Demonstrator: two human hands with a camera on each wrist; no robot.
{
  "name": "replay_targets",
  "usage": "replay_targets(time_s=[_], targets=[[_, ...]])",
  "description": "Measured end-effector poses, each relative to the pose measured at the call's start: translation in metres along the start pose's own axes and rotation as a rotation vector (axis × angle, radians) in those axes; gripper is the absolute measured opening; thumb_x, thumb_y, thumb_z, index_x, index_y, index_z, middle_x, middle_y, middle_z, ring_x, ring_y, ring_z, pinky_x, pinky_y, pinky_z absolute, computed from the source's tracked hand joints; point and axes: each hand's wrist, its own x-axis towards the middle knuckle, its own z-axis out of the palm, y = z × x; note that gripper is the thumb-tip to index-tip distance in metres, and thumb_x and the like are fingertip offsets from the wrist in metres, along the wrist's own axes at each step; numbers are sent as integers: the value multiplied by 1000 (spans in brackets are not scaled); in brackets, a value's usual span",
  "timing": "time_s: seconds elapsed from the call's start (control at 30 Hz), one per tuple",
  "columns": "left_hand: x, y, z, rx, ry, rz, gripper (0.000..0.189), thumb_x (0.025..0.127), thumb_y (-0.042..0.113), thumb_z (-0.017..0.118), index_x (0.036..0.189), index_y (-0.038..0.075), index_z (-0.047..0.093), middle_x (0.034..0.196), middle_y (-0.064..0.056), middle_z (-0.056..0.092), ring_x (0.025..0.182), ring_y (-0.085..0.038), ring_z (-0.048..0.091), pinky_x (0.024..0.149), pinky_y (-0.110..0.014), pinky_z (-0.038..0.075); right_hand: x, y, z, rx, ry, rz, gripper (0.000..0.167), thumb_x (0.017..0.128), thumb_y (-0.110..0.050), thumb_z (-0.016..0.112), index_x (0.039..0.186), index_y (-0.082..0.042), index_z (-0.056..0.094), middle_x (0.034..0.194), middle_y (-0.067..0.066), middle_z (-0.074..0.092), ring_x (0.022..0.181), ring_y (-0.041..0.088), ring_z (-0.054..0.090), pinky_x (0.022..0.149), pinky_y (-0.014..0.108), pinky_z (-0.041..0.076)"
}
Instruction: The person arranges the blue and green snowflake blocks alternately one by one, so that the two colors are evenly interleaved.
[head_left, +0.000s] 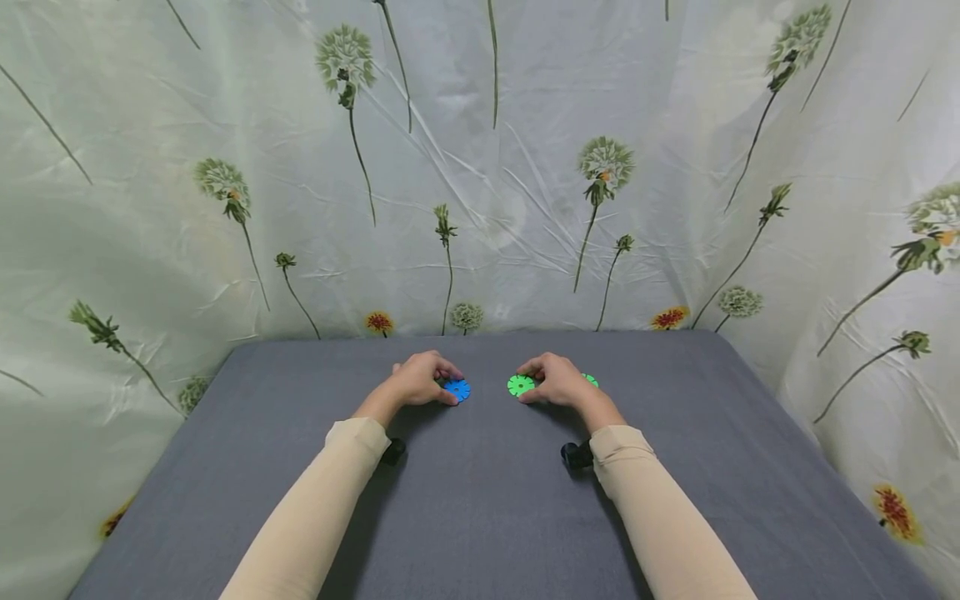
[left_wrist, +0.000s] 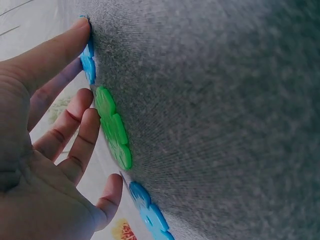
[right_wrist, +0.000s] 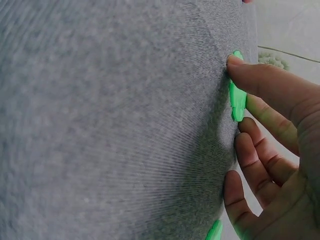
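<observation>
My left hand [head_left: 420, 377] pinches a blue notched plastic disc [head_left: 459, 389] by its edges between thumb and a finger, low at the grey tabletop. Its other fingers spread above a green disc [left_wrist: 115, 127] and a second blue disc [left_wrist: 150, 212] in the left wrist view; the head view mostly hides these behind the hand. Opposite, my right hand [head_left: 561, 381] grips a green notched disc [head_left: 519, 384] the same way, thumb on the near edge. Another green disc [head_left: 590, 380] lies partly hidden beyond that hand. A gap separates the two held discs.
A grey cloth covers the table [head_left: 495, 500]. Behind and around it hangs a pale curtain [head_left: 510, 208] printed with dandelions. Dark wrist-worn cameras, such as the one on the right wrist [head_left: 576, 456], jut inward below the cream sleeves.
</observation>
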Motion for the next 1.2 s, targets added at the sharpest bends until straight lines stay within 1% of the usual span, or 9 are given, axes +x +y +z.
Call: replay_targets(time_s=[0.13, 0.2, 0.33, 0.43, 0.5, 0.77, 1.0, 1.2], targets=[[1, 2, 0, 5, 0, -5, 38, 87, 27, 93, 123, 26, 83, 130, -1, 69, 121, -25, 62, 107, -62, 35, 1, 0, 1, 6, -4, -1, 45, 89, -20, 89, 130, -6, 76, 120, 14, 71, 112, 30, 66, 101, 46, 53], [1, 3, 1, 9, 2, -6, 37, 86, 26, 93, 122, 26, 83, 129, -1, 69, 121, -25, 63, 108, -64, 34, 0, 1, 2, 25, -1, -2, 44, 89, -18, 89, 128, -6, 73, 115, 12, 70, 104, 25, 64, 95, 42, 53], [1, 5, 1, 16, 7, -11, 38, 85, 25, 94, 121, 25, 83, 127, -1, 71, 123, -25, 65, 109, -65, 35, -3, 0, 4, 76, -2, 7, 43, 90, -13, 88, 127, -9, 66, 105, 9, 66, 86, 19, 60, 79, 34, 50], [2, 5, 1, 21, 10, -17, 37, 85, 26, 94, 121, 25, 83, 127, -1, 73, 124, -25, 66, 108, -63, 35, -7, 0, 5, 88, -11, -1, 45, 90, -12, 87, 129, -12, 64, 100, 8, 63, 78, 18, 57, 73, 32, 48], [2, 5, 1, 23, 9, -19, 37, 85, 27, 94, 121, 26, 83, 127, -1, 74, 125, -25, 66, 108, -63, 36, -9, 0, 6, 86, -18, -14, 47, 90, -12, 88, 130, -12, 63, 98, 7, 62, 78, 18, 56, 72, 32, 48], [3, 3, 1, 26, 11, -16, 38, 85, 28, 94, 121, 26, 83, 128, -1, 74, 124, -24, 66, 110, -66, 34, -17, 2, 6, 112, -31, -46, 53, 89, -13, 89, 136, -9, 66, 101, 6, 63, 88, 17, 57, 79, 33, 49], [3, 3, 3, 23, 16, -22, 37, 86, 29, 94, 121, 27, 83, 128, 0, 73, 122, -24, 65, 108, -64, 35, -19, 4, 8, 145, -35, -40, 56, 90, -11, 88, 142, -6, 66, 105, 7, 67, 89, 16, 59, 82, 34, 50], [3, 2, 5, 18, 25, -40, 36, 87, 29, 93, 121, 29, 83, 130, -1, 73, 124, -26, 65, 111, -65, 34, -20, 4, 11, 145, -28, -30, 58, 91, -11, 87, 145, -6, 67, 108, 8, 67, 90, 16, 58, 82, 34, 51]])
